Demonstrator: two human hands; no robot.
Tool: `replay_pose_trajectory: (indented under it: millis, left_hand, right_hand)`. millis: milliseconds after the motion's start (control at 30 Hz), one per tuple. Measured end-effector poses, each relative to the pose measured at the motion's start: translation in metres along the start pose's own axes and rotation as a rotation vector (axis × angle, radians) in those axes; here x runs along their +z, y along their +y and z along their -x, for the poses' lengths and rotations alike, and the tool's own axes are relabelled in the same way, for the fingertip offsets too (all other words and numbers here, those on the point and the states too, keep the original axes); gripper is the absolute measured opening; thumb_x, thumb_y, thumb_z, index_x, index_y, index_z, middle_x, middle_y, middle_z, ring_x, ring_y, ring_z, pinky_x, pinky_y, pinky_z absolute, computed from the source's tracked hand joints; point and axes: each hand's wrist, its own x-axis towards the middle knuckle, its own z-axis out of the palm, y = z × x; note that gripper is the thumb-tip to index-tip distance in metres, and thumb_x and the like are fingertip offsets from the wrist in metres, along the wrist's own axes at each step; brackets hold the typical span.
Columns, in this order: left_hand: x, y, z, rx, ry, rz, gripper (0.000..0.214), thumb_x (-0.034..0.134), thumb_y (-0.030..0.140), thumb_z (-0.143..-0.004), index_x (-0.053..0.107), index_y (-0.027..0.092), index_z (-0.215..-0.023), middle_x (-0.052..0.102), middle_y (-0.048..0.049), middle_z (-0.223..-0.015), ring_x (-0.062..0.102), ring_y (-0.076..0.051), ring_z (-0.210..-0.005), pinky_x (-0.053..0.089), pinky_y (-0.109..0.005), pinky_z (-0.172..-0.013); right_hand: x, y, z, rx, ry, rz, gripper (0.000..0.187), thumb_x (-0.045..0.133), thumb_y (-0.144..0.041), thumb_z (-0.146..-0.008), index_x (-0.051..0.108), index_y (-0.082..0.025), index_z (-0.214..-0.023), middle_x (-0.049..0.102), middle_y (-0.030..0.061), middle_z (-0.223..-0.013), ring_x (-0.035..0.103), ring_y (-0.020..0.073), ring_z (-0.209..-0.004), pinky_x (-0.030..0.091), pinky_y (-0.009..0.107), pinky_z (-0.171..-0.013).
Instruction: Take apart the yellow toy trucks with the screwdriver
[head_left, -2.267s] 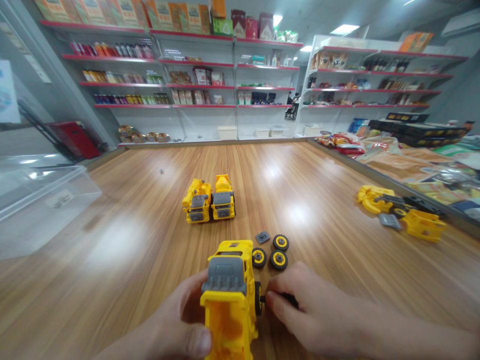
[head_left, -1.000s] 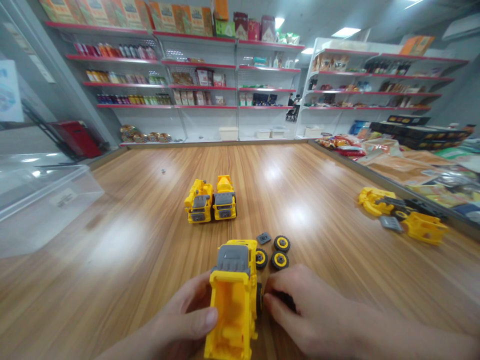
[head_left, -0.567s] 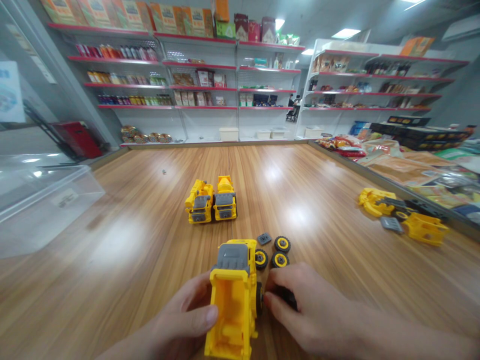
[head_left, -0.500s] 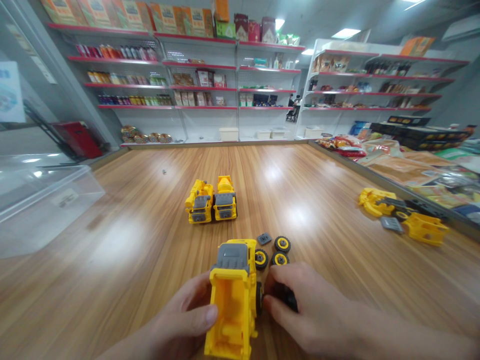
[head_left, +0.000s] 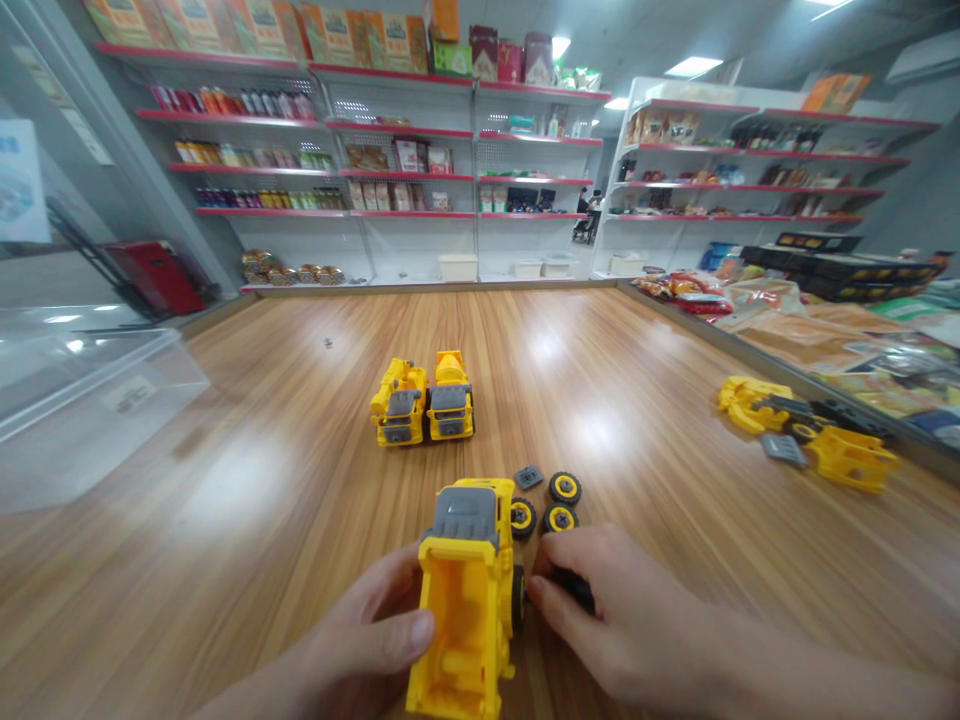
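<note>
My left hand [head_left: 367, 625] grips a yellow toy dump truck [head_left: 459, 605] by its left side, thumb on the rim of the open bed. The truck has a grey cab top and a black wheel [head_left: 518, 598] on its right side. Beside that wheel my right hand [head_left: 619, 615] is closed around a black handle, seemingly a screwdriver [head_left: 576, 588]; its tip points at the wheel's hub and is mostly hidden by fingers. Just beyond lie loose wheels [head_left: 565, 488] with yellow hubs and a small grey plate [head_left: 529, 477].
Two yellow toy trucks [head_left: 451, 398] stand farther up the wooden table [head_left: 300, 430]. At right lie yellow toy parts [head_left: 851, 458] and a grey piece [head_left: 784, 449]. A clear plastic bin [head_left: 97, 400] is at left. Packaged goods and shelves surround the table.
Almost nothing differs. The truck and both hands keep their places, with only a slight shift of the right fingers beside the wheel.
</note>
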Motion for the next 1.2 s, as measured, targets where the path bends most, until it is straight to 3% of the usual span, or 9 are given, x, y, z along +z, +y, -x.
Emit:
replay_pose_trajectory:
  millis: [267, 467, 667, 767, 933, 1200]
  left_hand:
    - [-0.0017, 0.0003, 0.0016, -0.002, 0.010, 0.016, 0.044, 0.068, 0.028, -0.084, 0.064, 0.026, -0.128, 0.071, -0.0093, -0.119, 0.065, -0.028, -0.112, 0.045, -0.042, -0.101]
    - [-0.0039, -0.0004, 0.0022, -0.015, 0.009, 0.022, 0.042, 0.067, 0.026, -0.086, 0.064, 0.026, -0.128, 0.070, -0.0098, -0.121, 0.065, -0.028, -0.112, 0.046, -0.043, -0.100]
    - [-0.0053, -0.0027, 0.0018, 0.006, 0.004, 0.018, 0.046, 0.067, 0.027, -0.085, 0.062, 0.025, -0.131, 0.069, -0.0115, -0.123, 0.064, -0.032, -0.115, 0.045, -0.046, -0.101]
    - [-0.0056, -0.0035, 0.0021, 0.008, 0.013, 0.026, 0.046, 0.066, 0.026, -0.085, 0.062, 0.024, -0.131, 0.069, -0.0115, -0.123, 0.062, -0.033, -0.118, 0.043, -0.048, -0.104]
    - [-0.0078, -0.0048, 0.0015, 0.019, -0.011, 0.018, 0.045, 0.066, 0.026, -0.085, 0.063, 0.024, -0.129, 0.071, -0.0120, -0.119, 0.064, -0.032, -0.114, 0.046, -0.046, -0.100]
    - [-0.0056, -0.0018, 0.0013, 0.007, -0.004, 0.019, 0.044, 0.066, 0.026, -0.085, 0.063, 0.026, -0.129, 0.070, -0.0112, -0.122, 0.065, -0.031, -0.113, 0.045, -0.045, -0.101]
  right_hand:
    - [0.0010, -0.0033, 0.0009, 0.055, 0.060, -0.034, 0.005, 0.059, -0.019, -0.083, 0.063, -0.017, -0.082, 0.068, 0.0024, -0.075, 0.058, 0.0138, -0.064, 0.041, 0.024, -0.057]
    - [0.0025, -0.0002, 0.0029, -0.006, -0.022, -0.017, 0.026, 0.047, -0.020, -0.093, 0.060, -0.017, -0.070, 0.064, 0.0017, -0.069, 0.055, 0.0114, -0.060, 0.039, 0.022, -0.055]
    - [0.0008, 0.0002, 0.0015, 0.049, 0.012, -0.047, 0.006, 0.059, -0.019, -0.082, 0.064, -0.018, -0.084, 0.068, 0.0028, -0.076, 0.060, 0.0153, -0.066, 0.042, 0.024, -0.057]
    - [-0.0017, -0.0037, 0.0012, 0.040, 0.004, -0.034, 0.013, 0.053, -0.024, -0.088, 0.063, -0.018, -0.084, 0.068, 0.0036, -0.076, 0.059, 0.0149, -0.065, 0.041, 0.024, -0.057]
    - [0.0011, 0.0008, 0.0010, 0.022, -0.021, 0.059, 0.036, 0.040, -0.027, -0.097, 0.053, -0.017, -0.065, 0.062, 0.0030, -0.064, 0.051, 0.0113, -0.055, 0.036, 0.024, -0.053]
    - [0.0004, -0.0022, 0.0013, 0.040, 0.019, -0.044, 0.008, 0.056, -0.021, -0.086, 0.062, -0.018, -0.082, 0.067, 0.0023, -0.075, 0.058, 0.0135, -0.063, 0.040, 0.023, -0.056]
